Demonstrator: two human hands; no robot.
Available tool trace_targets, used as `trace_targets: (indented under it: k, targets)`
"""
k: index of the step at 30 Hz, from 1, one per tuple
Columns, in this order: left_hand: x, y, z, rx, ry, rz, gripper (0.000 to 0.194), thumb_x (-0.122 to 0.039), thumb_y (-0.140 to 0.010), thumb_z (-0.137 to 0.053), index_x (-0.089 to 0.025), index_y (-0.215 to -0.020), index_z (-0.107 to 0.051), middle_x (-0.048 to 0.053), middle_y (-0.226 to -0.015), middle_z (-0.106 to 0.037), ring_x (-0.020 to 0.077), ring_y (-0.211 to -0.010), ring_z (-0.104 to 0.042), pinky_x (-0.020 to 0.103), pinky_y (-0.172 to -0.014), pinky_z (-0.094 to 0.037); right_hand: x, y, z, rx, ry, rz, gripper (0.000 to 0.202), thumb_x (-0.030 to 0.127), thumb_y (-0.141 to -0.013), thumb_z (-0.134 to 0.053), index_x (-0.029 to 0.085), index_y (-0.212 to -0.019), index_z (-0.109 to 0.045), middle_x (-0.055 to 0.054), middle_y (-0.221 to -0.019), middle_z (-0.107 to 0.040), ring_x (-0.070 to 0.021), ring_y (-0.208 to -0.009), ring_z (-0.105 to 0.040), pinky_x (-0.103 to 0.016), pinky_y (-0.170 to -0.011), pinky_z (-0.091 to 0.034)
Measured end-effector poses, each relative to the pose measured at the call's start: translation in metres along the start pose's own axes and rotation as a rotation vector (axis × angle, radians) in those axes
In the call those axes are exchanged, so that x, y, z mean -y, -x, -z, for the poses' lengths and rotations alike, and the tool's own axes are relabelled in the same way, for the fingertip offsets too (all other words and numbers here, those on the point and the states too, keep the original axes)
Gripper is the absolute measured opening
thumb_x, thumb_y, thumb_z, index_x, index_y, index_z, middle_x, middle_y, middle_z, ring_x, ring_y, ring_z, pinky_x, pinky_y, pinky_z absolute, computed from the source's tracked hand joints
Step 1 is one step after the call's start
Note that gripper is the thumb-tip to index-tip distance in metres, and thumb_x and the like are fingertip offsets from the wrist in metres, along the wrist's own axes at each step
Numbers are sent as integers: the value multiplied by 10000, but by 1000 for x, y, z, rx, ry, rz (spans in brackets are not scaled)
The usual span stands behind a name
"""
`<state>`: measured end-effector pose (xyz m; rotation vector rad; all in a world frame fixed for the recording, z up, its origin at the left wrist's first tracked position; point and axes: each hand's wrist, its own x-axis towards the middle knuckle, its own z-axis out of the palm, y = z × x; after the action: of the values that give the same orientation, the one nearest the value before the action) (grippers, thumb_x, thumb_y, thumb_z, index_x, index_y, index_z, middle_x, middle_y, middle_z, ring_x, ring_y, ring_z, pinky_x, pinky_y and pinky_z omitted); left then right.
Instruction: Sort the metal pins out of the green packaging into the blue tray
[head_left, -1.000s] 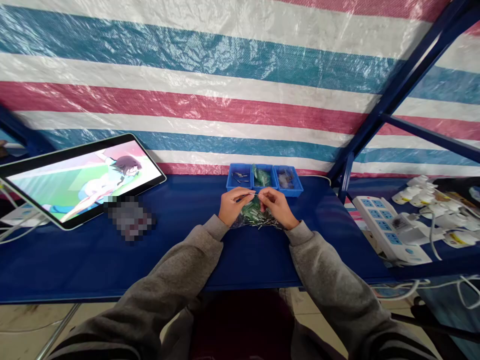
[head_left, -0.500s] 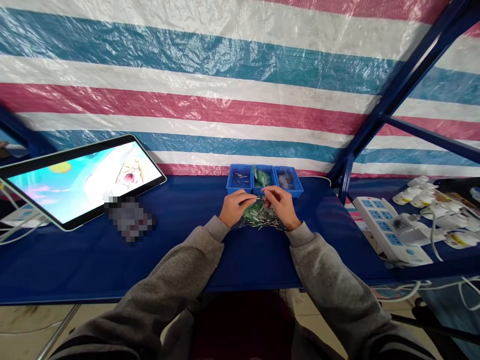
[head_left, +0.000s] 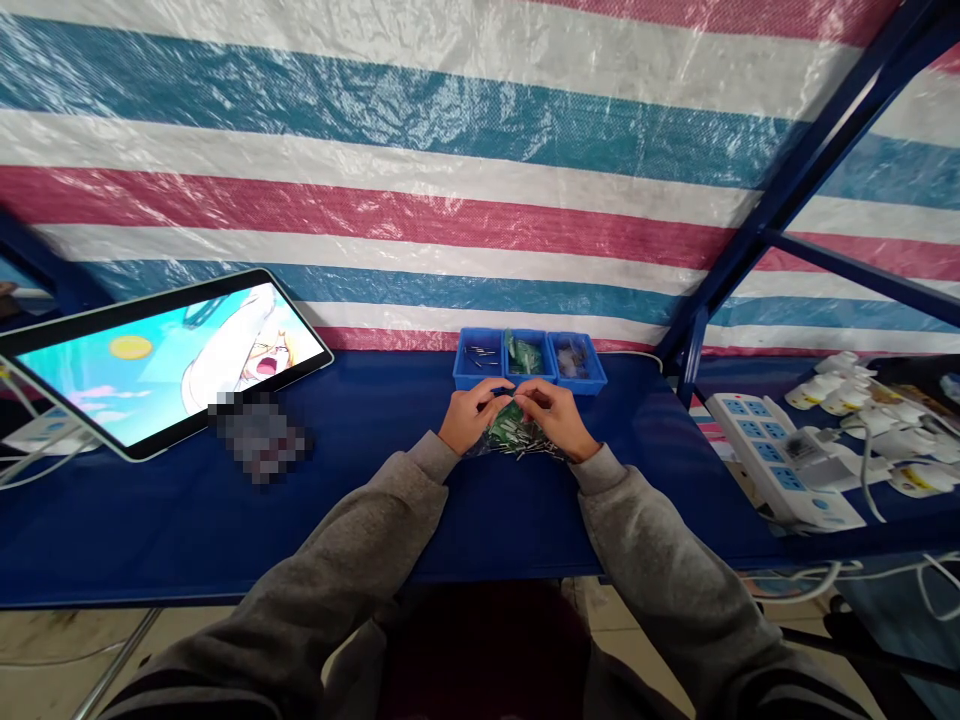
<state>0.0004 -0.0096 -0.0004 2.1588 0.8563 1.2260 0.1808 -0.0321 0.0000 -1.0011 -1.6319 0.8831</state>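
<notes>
My left hand [head_left: 471, 416] is pinched closed over a pile of thin metal pins [head_left: 521, 440]. Opposite it, my right hand [head_left: 559, 415] is closed too, its fingertips meeting those of the left. A small dark piece shows at the left fingertips, too tiny to name; whatever the right fingers grip is hidden. Clear and green plastic film [head_left: 512, 428] lies among the pins under both hands. Just behind stand three joined blue bins: the left bin [head_left: 469, 381] has a few pins, the middle bin [head_left: 534, 378] a green bag, the right bin [head_left: 589, 385] small translucent pieces.
A tablet [head_left: 150, 440] playing a cartoon leans at the left of the blue table [head_left: 360, 400], with a blurred-out item [head_left: 262, 440] in front. On the right lie a power strip [head_left: 772, 455] and several white bottles [head_left: 892, 430]. A blue frame post [head_left: 787, 180] slants upward there.
My right hand has moved left, bringing its fingertips against my left hand's. The left hand stays nearly in place, its fingers slightly shifted. The tablet picture has changed.
</notes>
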Motion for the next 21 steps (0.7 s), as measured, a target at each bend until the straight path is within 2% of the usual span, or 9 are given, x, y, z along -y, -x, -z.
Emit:
trace_targets:
  k: [2,5,8,12,15,18,21]
  targets:
    - [1,-1,0,-14,13,5,312,-417,-930,-529,-176,-1078,-660,-32,-519,-605,118,-450,-562,216,-497,-467,0,0,0,-23,13,3,315,516,-863,-583,205,-808,-587,16,-643,-560,-131,-522,-559,-268,-531,-458]
    - [1,-2,-1,-79,-7,-26,265,-399,-903,-584,-169,-966,-698,26,-703,-720,151,-607,-672,237,-588,-537,0,0,0,-93,34,-6,363,549,-877,-548,206,-763,-561,30,-569,-531,-131,-507,-539,-268,-546,-441]
    - [-1,-1,0,-157,-79,-122,227,-345,-909,-588,-164,-870,-720,47,-770,-745,154,-651,-693,243,-621,-558,0,0,0,-90,75,-18,416,563,-896,-511,203,-688,-539,28,-533,-519,-130,-499,-528,-264,-549,-427]
    - [-8,-1,8,-337,-281,-310,175,-256,-926,-568,-170,-930,-721,53,-773,-741,162,-684,-689,282,-669,-558,1,0,1,-121,108,-36,513,579,-931,-419,201,-593,-497,21,-500,-497,-124,-479,-509,-260,-537,-413]
    - [-8,-10,18,-448,-396,-379,163,-212,-919,-575,-166,-1006,-705,72,-841,-742,177,-756,-687,309,-736,-549,2,0,1,-155,108,-30,488,566,-918,-462,200,-599,-505,25,-499,-494,-122,-475,-507,-258,-534,-408]
    - [0,-23,23,-358,-478,-283,237,-233,-955,-505,-164,-1106,-674,101,-980,-727,212,-913,-676,355,-867,-528,3,0,1,-148,117,-29,473,562,-909,-484,202,-604,-511,21,-513,-502,-125,-483,-511,-261,-533,-411]
    - [11,-26,22,-269,-582,-183,312,-273,-961,-473,-142,-1201,-624,145,-1212,-641,264,-1098,-608,405,-953,-485,4,0,1,-126,140,-37,484,583,-904,-476,206,-604,-510,18,-513,-505,-132,-488,-515,-268,-536,-422]
